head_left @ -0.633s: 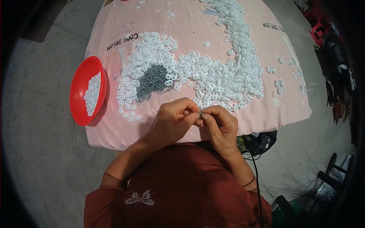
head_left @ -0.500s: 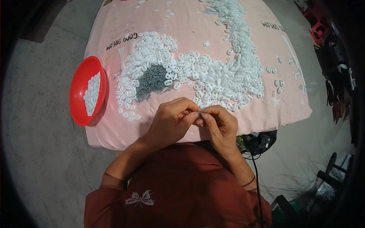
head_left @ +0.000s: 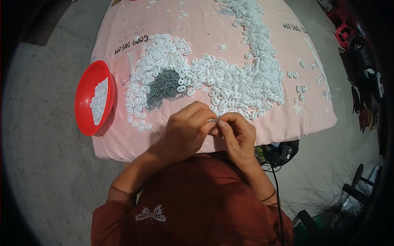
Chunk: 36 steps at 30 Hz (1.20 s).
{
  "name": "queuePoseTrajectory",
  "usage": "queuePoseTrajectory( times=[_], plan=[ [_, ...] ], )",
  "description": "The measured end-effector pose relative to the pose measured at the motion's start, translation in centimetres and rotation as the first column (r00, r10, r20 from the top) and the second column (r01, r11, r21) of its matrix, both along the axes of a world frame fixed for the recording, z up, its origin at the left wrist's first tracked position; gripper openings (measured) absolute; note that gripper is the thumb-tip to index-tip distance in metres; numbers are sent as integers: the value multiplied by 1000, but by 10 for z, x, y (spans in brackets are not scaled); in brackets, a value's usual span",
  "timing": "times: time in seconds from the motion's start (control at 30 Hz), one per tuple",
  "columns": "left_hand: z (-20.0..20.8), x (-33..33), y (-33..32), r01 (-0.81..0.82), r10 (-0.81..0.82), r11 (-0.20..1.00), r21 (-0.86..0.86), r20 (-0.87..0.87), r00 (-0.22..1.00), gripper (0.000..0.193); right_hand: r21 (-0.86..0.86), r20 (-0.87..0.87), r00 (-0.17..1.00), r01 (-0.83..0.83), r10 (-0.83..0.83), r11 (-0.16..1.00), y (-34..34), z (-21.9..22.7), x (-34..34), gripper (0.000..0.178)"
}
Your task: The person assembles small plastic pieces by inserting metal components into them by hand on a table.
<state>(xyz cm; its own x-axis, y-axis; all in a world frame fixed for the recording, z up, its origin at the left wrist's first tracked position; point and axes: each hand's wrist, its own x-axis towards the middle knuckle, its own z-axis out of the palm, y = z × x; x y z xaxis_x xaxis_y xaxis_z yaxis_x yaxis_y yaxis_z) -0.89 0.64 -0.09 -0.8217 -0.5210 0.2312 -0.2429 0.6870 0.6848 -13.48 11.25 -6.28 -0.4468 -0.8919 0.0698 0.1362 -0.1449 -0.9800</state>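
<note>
My left hand (head_left: pixel 184 129) and my right hand (head_left: pixel 239 137) meet at the front edge of the pink-covered table, fingertips pinched together. A small grey piece (head_left: pixel 216 120) shows between their thumbs and forefingers; its colour resembles the screws, but its shape is mostly covered. Beyond my left hand lies a heap of grey screws (head_left: pixel 163 88). White oval plastic pieces with two holes (head_left: pixel 225 82) are spread in a thick band just beyond my fingers. Another heap of the white pieces (head_left: pixel 164 51) curves round the screws.
A red bowl (head_left: pixel 84 96) with small white pieces in it sits tilted at the table's left edge. A few loose white pieces (head_left: pixel 301 89) lie to the right on the pink cloth (head_left: pixel 295 119). A black cable (head_left: pixel 277 197) hangs beside my right forearm.
Both hands stay pinched together in nearly the same place. The fingertips have shifted very slightly, and my right hand has moved a touch to the left.
</note>
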Motion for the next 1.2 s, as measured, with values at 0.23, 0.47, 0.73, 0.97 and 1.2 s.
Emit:
queuePoseTrajectory(
  times=[0.23, 0.47, 0.73, 0.97, 1.2],
  plan=[
    [-2, 0, 0, 34, -32, 999, -30, 46, 998, 2, 4, -25, 1000, 12, -11, 1000, -2, -1, 2, 6],
    [-3, 0, 1, 22, -25, 998, 50, 47, 999, 3, -6, -63, 998, 10, -10, 1000, -1, -4, 2, 6],
    [-10, 2, 1, 7, -7, 983, 183, 3, 1000, 5, 4, -50, 999, 5, -5, 1000, -2, 1, 0, 7],
    [-4, -2, 2, -16, 15, 977, 211, 11, 1000, 6, 0, -55, 998, 16, -16, 1000, -2, -2, 0, 8],
    [-6, -2, -3, 27, -26, 988, 152, -4, 1000, 4, -6, -88, 996, -9, 8, 1000, -2, -4, -1, 10]
  ],
)
